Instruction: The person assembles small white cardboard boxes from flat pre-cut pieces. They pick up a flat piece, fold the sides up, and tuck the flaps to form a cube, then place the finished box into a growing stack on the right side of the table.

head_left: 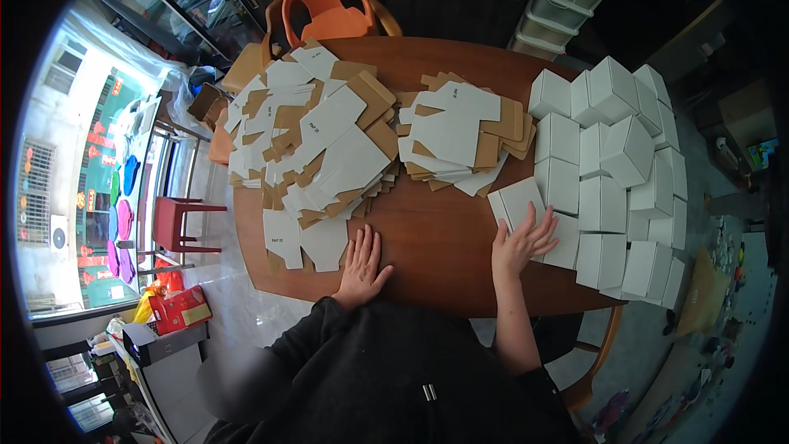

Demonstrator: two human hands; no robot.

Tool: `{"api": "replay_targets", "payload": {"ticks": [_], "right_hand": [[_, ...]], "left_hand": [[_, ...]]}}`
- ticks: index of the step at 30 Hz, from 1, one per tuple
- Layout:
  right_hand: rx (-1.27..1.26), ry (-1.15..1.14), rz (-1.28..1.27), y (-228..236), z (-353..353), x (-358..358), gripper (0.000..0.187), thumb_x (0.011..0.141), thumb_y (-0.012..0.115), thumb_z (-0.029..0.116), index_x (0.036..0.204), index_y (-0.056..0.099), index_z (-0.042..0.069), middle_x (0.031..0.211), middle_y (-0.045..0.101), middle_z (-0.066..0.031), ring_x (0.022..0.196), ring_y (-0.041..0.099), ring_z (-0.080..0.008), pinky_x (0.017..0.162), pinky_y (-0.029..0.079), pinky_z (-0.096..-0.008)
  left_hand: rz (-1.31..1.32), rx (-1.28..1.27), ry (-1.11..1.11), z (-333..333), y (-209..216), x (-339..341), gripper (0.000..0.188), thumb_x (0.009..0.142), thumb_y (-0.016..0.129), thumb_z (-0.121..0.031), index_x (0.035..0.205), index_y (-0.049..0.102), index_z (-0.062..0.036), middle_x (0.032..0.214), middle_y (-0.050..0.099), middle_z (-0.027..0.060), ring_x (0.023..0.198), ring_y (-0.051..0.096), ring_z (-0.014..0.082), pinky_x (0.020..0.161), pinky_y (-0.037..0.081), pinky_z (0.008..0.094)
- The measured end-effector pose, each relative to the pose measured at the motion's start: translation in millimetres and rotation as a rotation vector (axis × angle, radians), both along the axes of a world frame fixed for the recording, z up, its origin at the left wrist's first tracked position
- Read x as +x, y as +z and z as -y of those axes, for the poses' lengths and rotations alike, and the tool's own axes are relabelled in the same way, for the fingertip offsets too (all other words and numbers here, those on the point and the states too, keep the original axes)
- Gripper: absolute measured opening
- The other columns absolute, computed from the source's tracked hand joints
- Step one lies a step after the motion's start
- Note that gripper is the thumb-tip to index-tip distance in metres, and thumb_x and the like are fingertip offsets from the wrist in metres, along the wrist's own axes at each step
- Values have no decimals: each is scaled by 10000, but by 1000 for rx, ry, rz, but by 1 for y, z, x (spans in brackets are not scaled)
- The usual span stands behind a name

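My left hand (362,267) lies flat near the front edge of the brown table (436,234), fingers stretched out and holding nothing. Just beyond its fingertips are white flat carton blanks (325,244) at the near end of a big, loose pile (329,131). My right hand (518,248) is raised with its fingers spread, beside a closed white box (521,196) at the left edge of the box stack (602,201). Its fingers overlap the boxes in view; whether they touch, I cannot tell. A smaller pile of blanks (456,127) sits at the table's middle back.
Behind the table stands an orange chair (329,8), with a drawer unit (555,12) at the back right. A dark red stool (177,222) and a red bag (179,308) are on the left. A wooden chair (604,353) stands close at my right.
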State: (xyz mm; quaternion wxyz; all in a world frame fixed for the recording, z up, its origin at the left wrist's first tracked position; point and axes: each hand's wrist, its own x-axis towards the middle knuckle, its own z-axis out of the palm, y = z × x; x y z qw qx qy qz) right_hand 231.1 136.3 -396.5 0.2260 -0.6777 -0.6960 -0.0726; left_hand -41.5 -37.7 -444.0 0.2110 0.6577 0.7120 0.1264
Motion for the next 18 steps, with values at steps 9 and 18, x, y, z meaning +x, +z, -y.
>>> {"api": "replay_targets", "payload": {"ticks": [9,18], "right_hand": [[-190,469,-73,6,20,-71,606,918,628,217,1465,403,87,1570,272,-197,1465,217,-394,1135,121,-657],[-106,429,-144,-1,-70,-110,720,960,597,296,1552,244,84,1583,240,-236,1465,217,-434,1152,211,-600]], "left_hand": [[-23,0,1,0,1,0,832,957,523,-470,1547,190,14,1626,102,234,1513,82,391,1206,112,515],[-53,-49,-43,-1,3,-2,937,925,562,-521,1557,124,13,1627,51,248,1517,33,397,1206,82,521]]}}
